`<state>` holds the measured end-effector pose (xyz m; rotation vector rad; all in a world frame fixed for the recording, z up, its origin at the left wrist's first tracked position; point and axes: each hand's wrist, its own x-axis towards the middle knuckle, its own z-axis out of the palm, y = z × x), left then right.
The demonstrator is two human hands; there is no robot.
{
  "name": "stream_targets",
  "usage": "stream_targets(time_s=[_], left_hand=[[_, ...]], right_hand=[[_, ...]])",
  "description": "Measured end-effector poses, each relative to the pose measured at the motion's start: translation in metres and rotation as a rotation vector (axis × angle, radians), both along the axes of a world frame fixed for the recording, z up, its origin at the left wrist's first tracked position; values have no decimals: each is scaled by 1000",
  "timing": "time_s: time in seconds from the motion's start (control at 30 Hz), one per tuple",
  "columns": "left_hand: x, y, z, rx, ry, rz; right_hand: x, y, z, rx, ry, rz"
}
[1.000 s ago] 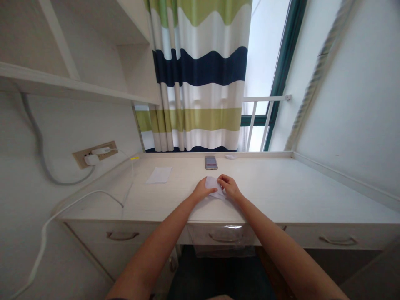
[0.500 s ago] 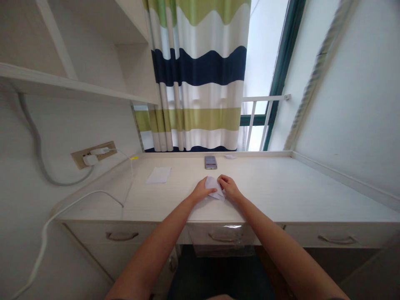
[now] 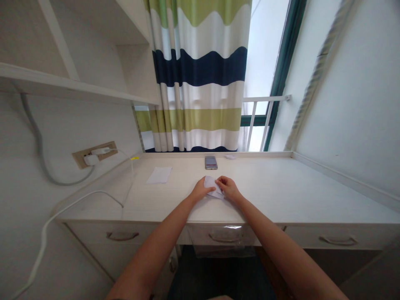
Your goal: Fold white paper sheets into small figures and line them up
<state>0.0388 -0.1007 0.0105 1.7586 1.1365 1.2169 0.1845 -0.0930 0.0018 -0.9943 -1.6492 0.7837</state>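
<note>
A small piece of folded white paper (image 3: 211, 183) is between my two hands, just above the desk near its front edge. My left hand (image 3: 200, 189) grips its left side, the thumb laid across the front. On the right, the fingertips of my right hand (image 3: 227, 186) are pinched at the paper's upper right edge. The exact folds are too small to make out. Beyond the hands lies a phone (image 3: 211, 162) with its screen lit.
Flat white sheets (image 3: 159, 175) lie on the desk (image 3: 281, 187) to the left. A small scrap of white paper (image 3: 230, 157) sits by the back ledge. A white cable (image 3: 93, 192) crosses the left end, near a wall socket (image 3: 94, 154). Striped curtains (image 3: 200, 96) hang behind.
My right hand's fingertips have shifted slightly left along the paper's edge. The left hand keeps its hold, and the things on the desk stay put.
</note>
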Motion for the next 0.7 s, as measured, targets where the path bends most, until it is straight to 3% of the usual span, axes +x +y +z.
stream_targets(time_s=[0.7], left_hand=[[-2,5,-3,-32,-111,41]], right_hand=[[2,1,0,28,-93,-52]])
